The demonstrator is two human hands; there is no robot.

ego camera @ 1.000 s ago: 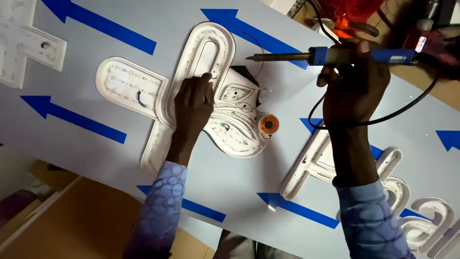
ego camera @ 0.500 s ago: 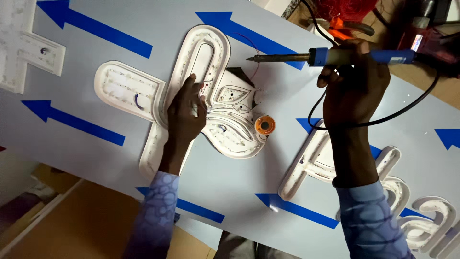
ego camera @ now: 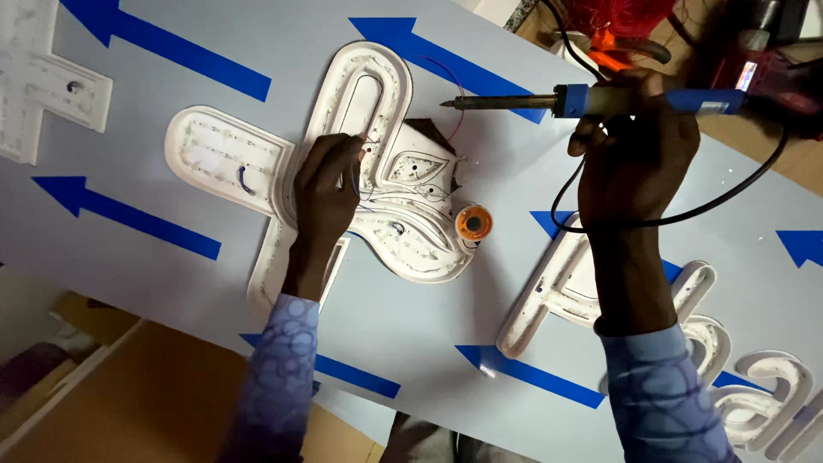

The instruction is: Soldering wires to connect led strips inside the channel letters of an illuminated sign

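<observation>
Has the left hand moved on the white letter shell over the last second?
Barely: the left hand stays on the white letter shell, just left of the orange solder spool.

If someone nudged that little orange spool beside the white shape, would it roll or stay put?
The orange spool seems to lie flat on its round face, so it would probably slide, not roll. It looks small, likely light. It sits against the white shape, which may block it.

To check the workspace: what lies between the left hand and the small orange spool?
In the head view, between the left hand and the orange spool lies the white leaf-shaped sign piece, with thin wires.
</observation>
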